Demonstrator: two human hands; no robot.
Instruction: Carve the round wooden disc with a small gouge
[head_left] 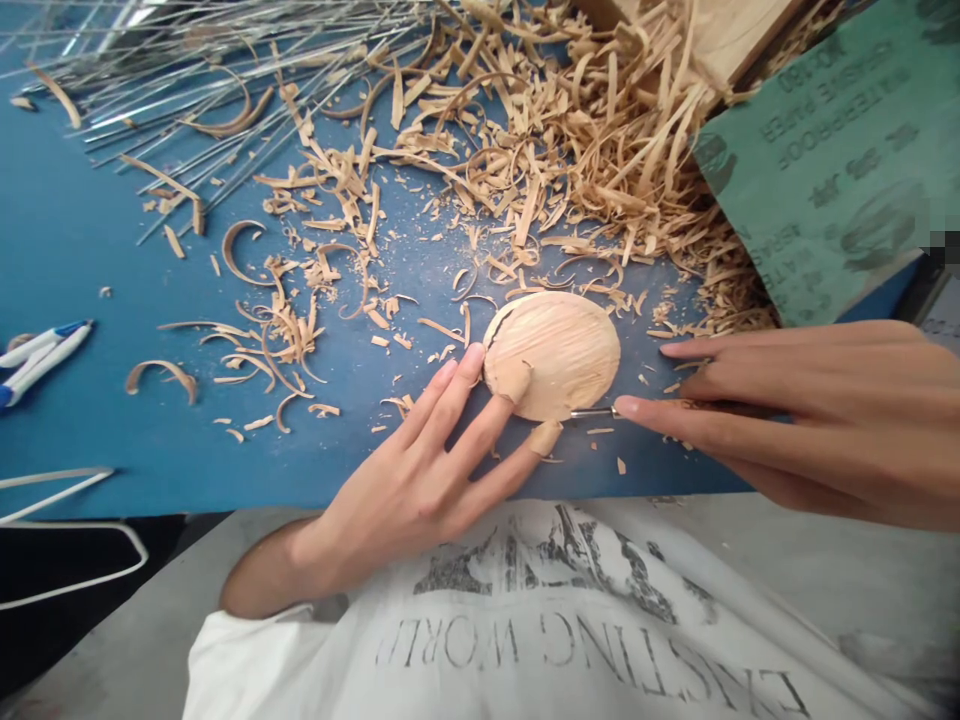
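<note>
A round, pale wooden disc (559,350) with a carved, ridged face and a dark line near its left edge lies on the blue table. My left hand (442,460) rests at its lower left with fingers spread, fingertips touching the disc's face and rim; two of them wear tan coverings. From the right, my right hand (817,415) is closed around a carving tool, index finger stretched along it. The tool's thin metal shaft (592,412) meets the disc's lower edge; its handle is mostly hidden under the hand.
Curled wood shavings (570,170) are heaped at the back and scattered leftward. Thin metal rods (247,100) lie at the back left. Green sandpaper (825,180) sits at the right beside a wooden block (739,35). White-and-blue pens (45,355) lie at the left.
</note>
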